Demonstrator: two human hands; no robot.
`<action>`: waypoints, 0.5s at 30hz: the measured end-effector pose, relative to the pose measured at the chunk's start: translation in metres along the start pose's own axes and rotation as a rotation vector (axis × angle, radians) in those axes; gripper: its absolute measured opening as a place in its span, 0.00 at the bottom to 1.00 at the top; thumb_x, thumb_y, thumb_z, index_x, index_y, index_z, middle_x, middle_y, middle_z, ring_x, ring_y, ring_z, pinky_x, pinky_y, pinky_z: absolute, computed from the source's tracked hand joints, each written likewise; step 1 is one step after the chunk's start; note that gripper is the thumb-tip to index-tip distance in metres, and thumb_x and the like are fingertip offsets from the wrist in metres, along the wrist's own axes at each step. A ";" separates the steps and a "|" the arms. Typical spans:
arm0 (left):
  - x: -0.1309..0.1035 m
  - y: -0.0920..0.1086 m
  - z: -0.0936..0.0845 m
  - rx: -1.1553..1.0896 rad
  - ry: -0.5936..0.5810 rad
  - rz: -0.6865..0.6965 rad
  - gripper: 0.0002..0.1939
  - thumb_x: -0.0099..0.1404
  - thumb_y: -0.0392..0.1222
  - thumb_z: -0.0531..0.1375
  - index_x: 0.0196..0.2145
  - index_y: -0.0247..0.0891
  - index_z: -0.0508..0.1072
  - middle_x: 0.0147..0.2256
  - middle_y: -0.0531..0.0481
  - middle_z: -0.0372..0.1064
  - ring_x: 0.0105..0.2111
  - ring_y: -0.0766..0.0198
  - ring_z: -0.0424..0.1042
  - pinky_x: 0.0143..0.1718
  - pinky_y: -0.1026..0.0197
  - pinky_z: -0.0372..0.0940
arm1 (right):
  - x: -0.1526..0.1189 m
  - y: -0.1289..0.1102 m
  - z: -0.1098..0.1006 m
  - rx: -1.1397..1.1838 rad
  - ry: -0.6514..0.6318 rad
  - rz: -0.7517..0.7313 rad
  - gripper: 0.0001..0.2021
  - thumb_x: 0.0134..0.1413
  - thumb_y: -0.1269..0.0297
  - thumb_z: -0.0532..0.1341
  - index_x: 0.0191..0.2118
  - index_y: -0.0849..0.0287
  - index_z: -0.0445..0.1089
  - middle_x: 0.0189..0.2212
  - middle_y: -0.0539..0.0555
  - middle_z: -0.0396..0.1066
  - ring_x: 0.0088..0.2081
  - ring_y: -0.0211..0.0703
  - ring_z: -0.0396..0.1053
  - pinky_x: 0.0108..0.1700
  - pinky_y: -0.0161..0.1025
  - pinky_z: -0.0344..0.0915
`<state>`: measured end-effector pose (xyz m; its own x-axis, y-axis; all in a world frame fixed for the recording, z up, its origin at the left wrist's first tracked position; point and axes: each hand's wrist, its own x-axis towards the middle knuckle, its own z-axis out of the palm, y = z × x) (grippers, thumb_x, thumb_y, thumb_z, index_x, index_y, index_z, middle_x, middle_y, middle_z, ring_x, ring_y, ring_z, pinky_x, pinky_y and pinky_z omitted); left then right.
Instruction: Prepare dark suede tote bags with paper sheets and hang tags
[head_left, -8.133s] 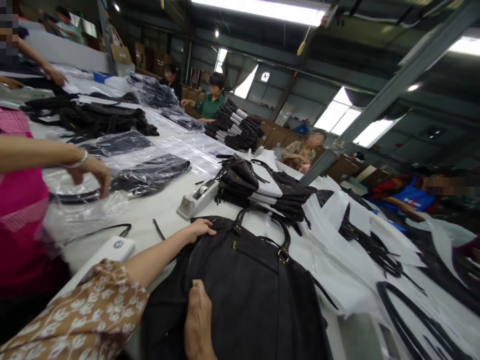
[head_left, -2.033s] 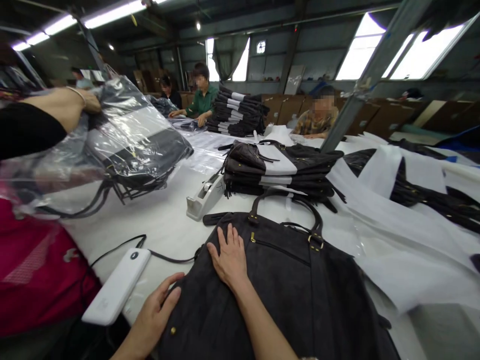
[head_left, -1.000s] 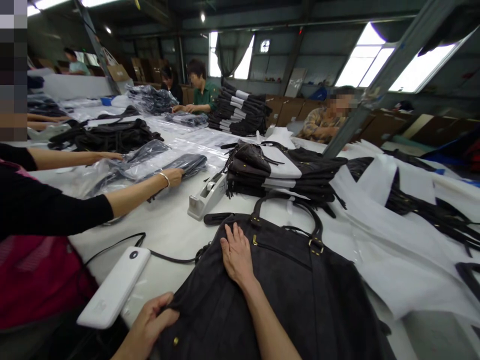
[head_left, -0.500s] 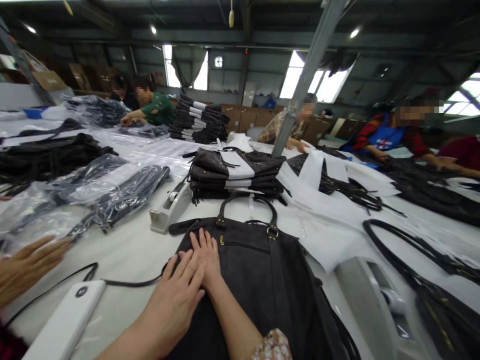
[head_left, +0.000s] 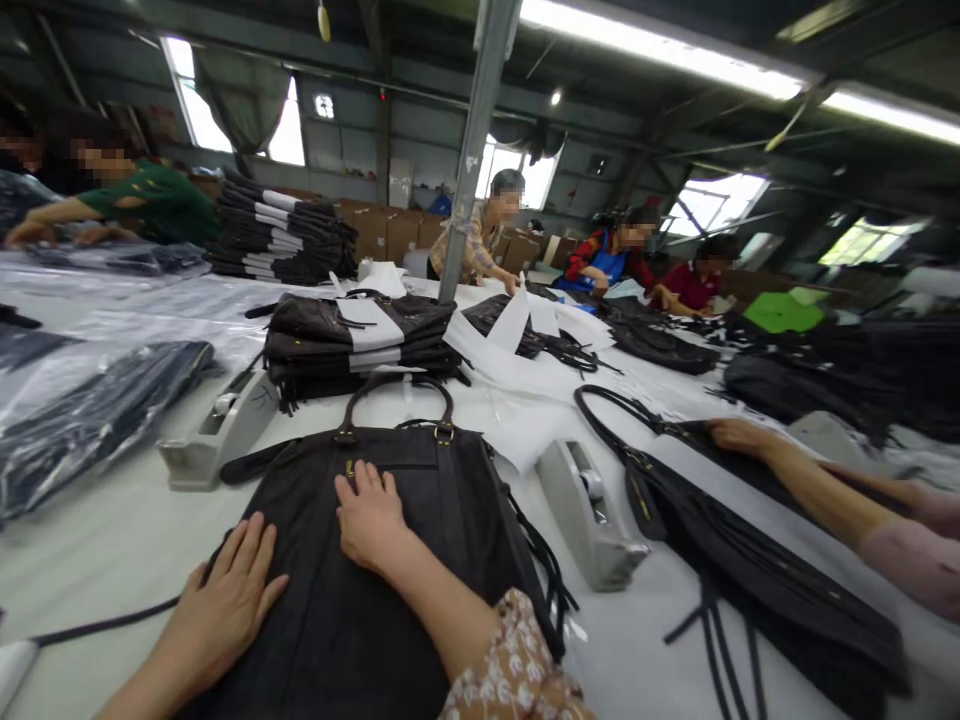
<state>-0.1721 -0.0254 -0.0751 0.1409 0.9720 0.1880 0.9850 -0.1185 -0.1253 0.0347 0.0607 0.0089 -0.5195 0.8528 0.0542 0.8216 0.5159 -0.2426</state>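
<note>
A large dark bag (head_left: 322, 590) lies flat on the white table, its two looped handles (head_left: 397, 385) pointing away from me. My left hand (head_left: 225, 600) rests on the bag's left side with the fingers spread a little. Flat on the upper front, just below the short zipper with its gold pull (head_left: 350, 468), is my right hand (head_left: 369, 515), fingers apart. Neither hand grips anything. A grey tape dispenser (head_left: 217, 430) stands left of the handles, and another tape dispenser (head_left: 592, 515) is right of the bag.
Beyond the handles sits a stack of folded dark bags (head_left: 360, 345). Plastic-wrapped bags (head_left: 105, 410) lie at left. At right, another person's arms (head_left: 817, 480) reach over a dark bag (head_left: 757, 570). A metal post (head_left: 476, 150) rises behind the stack. Several people work further back.
My hands, earlier together near the bag's upper left, are now apart: the left lower on the left side, the right on the front. The view has turned right, showing another person's arms there.
</note>
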 end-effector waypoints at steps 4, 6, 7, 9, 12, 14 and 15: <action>0.000 -0.006 -0.003 -0.015 -0.092 0.002 0.35 0.67 0.53 0.38 0.62 0.26 0.56 0.66 0.35 0.41 0.65 0.43 0.40 0.52 0.36 0.58 | -0.076 0.052 -0.048 -0.227 -0.029 0.161 0.24 0.59 0.57 0.53 0.59 0.59 0.59 0.64 0.67 0.49 0.65 0.62 0.42 0.62 0.64 0.36; 0.000 -0.010 -0.006 -0.022 -0.139 0.011 0.36 0.67 0.55 0.37 0.62 0.25 0.55 0.66 0.33 0.40 0.65 0.41 0.39 0.51 0.34 0.58 | -0.117 0.082 -0.052 -0.280 -0.009 0.273 0.24 0.61 0.54 0.50 0.60 0.58 0.59 0.64 0.66 0.49 0.66 0.62 0.40 0.61 0.65 0.34; 0.001 -0.011 -0.007 -0.025 -0.156 0.013 0.37 0.67 0.56 0.37 0.63 0.25 0.54 0.66 0.32 0.39 0.65 0.40 0.39 0.51 0.33 0.57 | -0.135 0.096 -0.047 -0.268 0.005 0.323 0.25 0.63 0.54 0.47 0.61 0.57 0.56 0.65 0.63 0.48 0.66 0.59 0.40 0.62 0.65 0.36; 0.002 -0.012 -0.010 -0.027 -0.180 0.014 0.38 0.67 0.57 0.37 0.63 0.24 0.53 0.66 0.31 0.38 0.65 0.39 0.39 0.52 0.32 0.56 | -0.162 0.116 -0.031 -0.211 0.028 0.424 0.25 0.65 0.55 0.41 0.65 0.53 0.49 0.67 0.56 0.43 0.66 0.54 0.40 0.61 0.62 0.42; 0.003 -0.008 -0.017 -0.024 -0.208 -0.001 0.37 0.67 0.57 0.37 0.63 0.25 0.51 0.66 0.33 0.37 0.65 0.40 0.38 0.52 0.33 0.56 | -0.176 0.128 -0.009 -0.148 0.051 0.499 0.26 0.65 0.56 0.40 0.67 0.50 0.44 0.68 0.50 0.38 0.66 0.54 0.41 0.61 0.60 0.46; 0.003 -0.003 -0.026 -0.018 -0.234 -0.022 0.36 0.67 0.56 0.37 0.64 0.26 0.52 0.66 0.34 0.37 0.65 0.42 0.38 0.52 0.35 0.56 | -0.175 0.129 -0.004 -0.129 0.070 0.488 0.26 0.64 0.55 0.41 0.66 0.50 0.44 0.68 0.50 0.38 0.65 0.55 0.42 0.61 0.61 0.45; 0.004 0.000 -0.032 -0.005 -0.245 -0.033 0.35 0.67 0.55 0.38 0.63 0.27 0.53 0.66 0.34 0.39 0.65 0.43 0.39 0.53 0.35 0.55 | -0.174 0.129 -0.004 -0.120 0.078 0.481 0.26 0.64 0.55 0.42 0.66 0.50 0.44 0.68 0.50 0.38 0.65 0.55 0.42 0.60 0.62 0.45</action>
<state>-0.1685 -0.0282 -0.0431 0.0808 0.9955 -0.0501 0.9893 -0.0862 -0.1177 0.2322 -0.0206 -0.0285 -0.0600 0.9975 0.0369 0.9873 0.0647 -0.1449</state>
